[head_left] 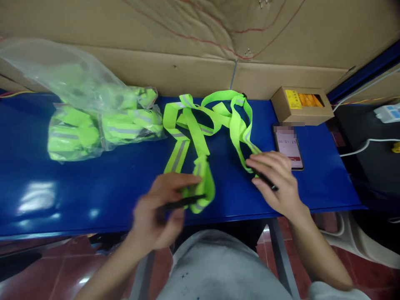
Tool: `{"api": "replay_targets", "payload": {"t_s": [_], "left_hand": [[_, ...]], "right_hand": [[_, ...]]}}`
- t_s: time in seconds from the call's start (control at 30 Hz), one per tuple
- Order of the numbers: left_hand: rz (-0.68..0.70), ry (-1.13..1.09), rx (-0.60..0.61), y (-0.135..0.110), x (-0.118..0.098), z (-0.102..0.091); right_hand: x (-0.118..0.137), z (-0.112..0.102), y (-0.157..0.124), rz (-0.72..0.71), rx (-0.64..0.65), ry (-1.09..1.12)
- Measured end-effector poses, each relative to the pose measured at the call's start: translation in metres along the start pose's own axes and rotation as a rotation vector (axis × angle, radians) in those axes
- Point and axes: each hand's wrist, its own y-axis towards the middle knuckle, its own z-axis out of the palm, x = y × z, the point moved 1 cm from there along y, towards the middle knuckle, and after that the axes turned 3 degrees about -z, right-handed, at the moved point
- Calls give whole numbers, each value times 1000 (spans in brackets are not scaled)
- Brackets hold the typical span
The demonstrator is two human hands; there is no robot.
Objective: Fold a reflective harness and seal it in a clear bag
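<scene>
1. Plainly, the neon-yellow reflective strap (197, 135) lies on the blue tabletop (118, 187), mostly on the far side of both my hands, in loose bends strung from left to right, without one straight axis.

2. My left grip (187, 196) is closed around a slim black piece (187, 201), blurred, so I cannot tell what it is. It runs nearly left to right, its right end slightly farther away, and crosses in front of the strap's near left fold (210, 183). My index fingertip meets that fold, as far as the blur lets me judge.

3. My right grip (252, 168) is narrow, fingers and thumb pinching another dark slip (265, 180), which slants from far left to near right. The strap's right-hand loop (233, 128) comes down to the fingertips; whether it is pinched too, I cannot tell.

4. The relation I judge that counts: the near left fold sits right at my left grip, the right-hand loop right at my right, with a stretch of tabletop between. The strap's middle lies farther off, nearer neither hand by much.

5. Beyond my right hand lies a phone (287, 146), just beside it; the bagged straps (75, 133) sit far left, well apart from my left.
</scene>
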Motion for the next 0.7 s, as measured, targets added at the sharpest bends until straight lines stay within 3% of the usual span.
{"api": "replay_targets", "payload": {"t_s": [0.07,0.13,0.23,0.37,0.43,0.5,0.57,0.7], "left_hand": [[196,172,200,-4,0,14],[330,308,288,-6,0,26],[371,381,342,-3,-2,30],[353,237,366,14,-4,8],[339,189,312,38,1,1],[253,256,235,74,15,3],[202,431,216,115,36,15],[-29,650,229,183,75,38]], "right_hand": [[10,9,-2,-130,164,-106],[18,16,-5,-197,299,-177],[23,13,-10,-173,446,-263],[19,-16,2,-140,601,-151],[11,-27,26,-195,625,-4],[-3,-24,59,-166,496,16],[-22,-5,96,-40,358,-115],[-60,43,155,118,378,-314]]}}
